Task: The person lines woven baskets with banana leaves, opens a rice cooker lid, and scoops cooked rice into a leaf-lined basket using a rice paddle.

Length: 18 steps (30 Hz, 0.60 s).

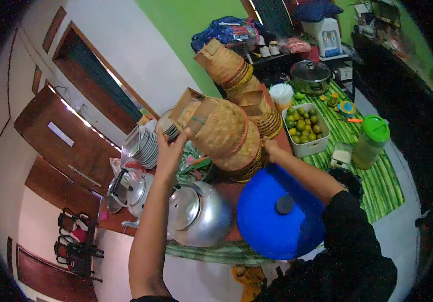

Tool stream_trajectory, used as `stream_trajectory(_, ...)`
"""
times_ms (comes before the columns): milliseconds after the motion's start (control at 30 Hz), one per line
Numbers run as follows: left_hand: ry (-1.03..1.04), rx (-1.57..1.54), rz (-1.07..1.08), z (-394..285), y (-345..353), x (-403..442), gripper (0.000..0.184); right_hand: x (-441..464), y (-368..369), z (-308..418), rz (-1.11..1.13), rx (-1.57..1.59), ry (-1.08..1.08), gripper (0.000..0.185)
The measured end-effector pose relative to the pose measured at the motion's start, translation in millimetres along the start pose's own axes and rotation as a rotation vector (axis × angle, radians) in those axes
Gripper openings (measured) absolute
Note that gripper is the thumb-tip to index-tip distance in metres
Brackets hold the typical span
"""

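Observation:
Upside-down woven bamboo baskets (221, 133) with square feet stand nested in a stack in front of me, tilted toward the left. My left hand (171, 151) is raised beside the upper end of the stack, thumb and fingers spread, fingertips at the basket's foot. At the stack's lower rim, my right hand (272, 149) grips the basket's edge; its fingertips are partly hidden. More bamboo baskets (226, 65) stand behind. Just below my hands are a large silver kettle (204, 216) and a round blue lid (262, 226) with a dark knob.
Left are stacked plates (147, 151) and a smaller kettle (137, 189). On the green mat (377, 186) to the right stand a white tub (309, 147) of green citrus fruit, a green-lidded jug (372, 143) and a lidded pot (310, 76). A water dispenser (327, 38) stands behind.

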<state>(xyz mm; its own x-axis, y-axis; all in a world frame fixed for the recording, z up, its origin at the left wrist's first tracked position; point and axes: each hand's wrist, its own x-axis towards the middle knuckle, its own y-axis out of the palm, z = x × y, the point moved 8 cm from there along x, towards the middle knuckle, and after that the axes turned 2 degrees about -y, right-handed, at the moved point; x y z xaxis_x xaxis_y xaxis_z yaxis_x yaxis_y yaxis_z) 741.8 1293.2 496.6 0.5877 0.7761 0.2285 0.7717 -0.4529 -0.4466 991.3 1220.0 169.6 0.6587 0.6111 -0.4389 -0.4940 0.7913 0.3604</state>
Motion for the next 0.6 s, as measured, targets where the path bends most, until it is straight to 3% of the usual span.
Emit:
stream_trajectory(33, -0.048, 0.017, -0.023, 4, 2, 12, 0.107, 8, 4, -5, -0.005, 0.101, 0.013, 0.036)
stream_trajectory(67, -0.092, 0.035, -0.045, 6, 4, 20, 0.107, 17, 13, 2, 0.006, 0.131, -0.105, 0.042)
stream_trajectory(133, -0.146, 0.049, -0.097, 16, 8, 41, 0.103, 3, 16, 6, -0.009, 0.168, -0.009, 0.043)
stream_trajectory(233, -0.290, -0.208, -0.081, 32, 20, 63, 0.093, -16, 25, 23, -0.001, 0.188, 0.075, 0.045)
stream_trajectory(267, -0.219, -0.213, 0.001, 38, 26, 80, 0.070, -15, 26, 26, 0.008, 0.183, 0.094, 0.045)
stream_trajectory(467, -0.360, -0.539, 0.119, 80, 25, 101, 0.050, -24, 48, 40, 0.091, 0.545, -0.004, 0.033)
stream_trajectory(567, -0.251, -0.629, 0.189, 59, 21, 93, 0.040, -22, 60, 39, 0.226, 0.689, -0.030, 0.030)
stream_trajectory(600, -0.319, -0.620, 0.157, 60, 16, 86, 0.037, -22, 58, 37, 0.190, 0.666, -0.032, 0.031)
